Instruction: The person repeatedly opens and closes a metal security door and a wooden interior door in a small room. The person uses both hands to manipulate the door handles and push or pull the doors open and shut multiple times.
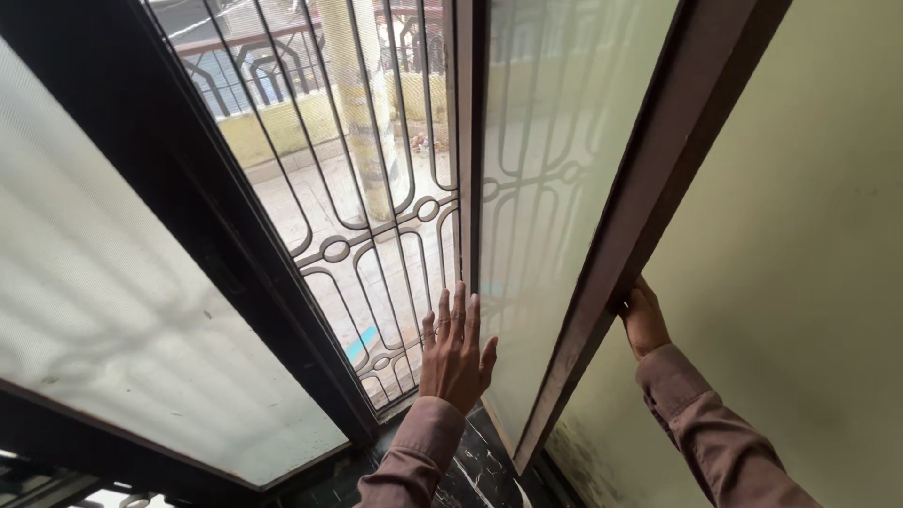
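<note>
Two hands were on one sliding window sash (555,188), frosted glass in a dark brown frame. Left hand (456,353) lay flat with fingers (458,310) spread and straight, palm against the glass at the sash's left edge, low down near the bottom; it gripped nothing, just pressed. Right hand (643,318) was curled around the sash's right frame edge (649,188), fingers wrapped behind the frame and mostly hidden, so how tight the grip was I couldn't tell. Both sleeves (701,433) were dusty pink-brown. The sash stood leaning across the view, its right edge just beside the pale green wall (809,235), with only a narrow gap there where the right hand sat. To the sash's left, the opening was uncovered: one metal security grille (376,216) with curved bars and ring shapes, visible bare in the gap and as a shadow through the frosted glass. One second frosted pane (122,310) sat at the far left, in a black frame, separated from the grille by a thick dark upright (235,235). Below the hands, a dark marble sill (480,470) with white veins ran along the bottom edge. Through the grille: a paved yard and one column (362,103).
</note>
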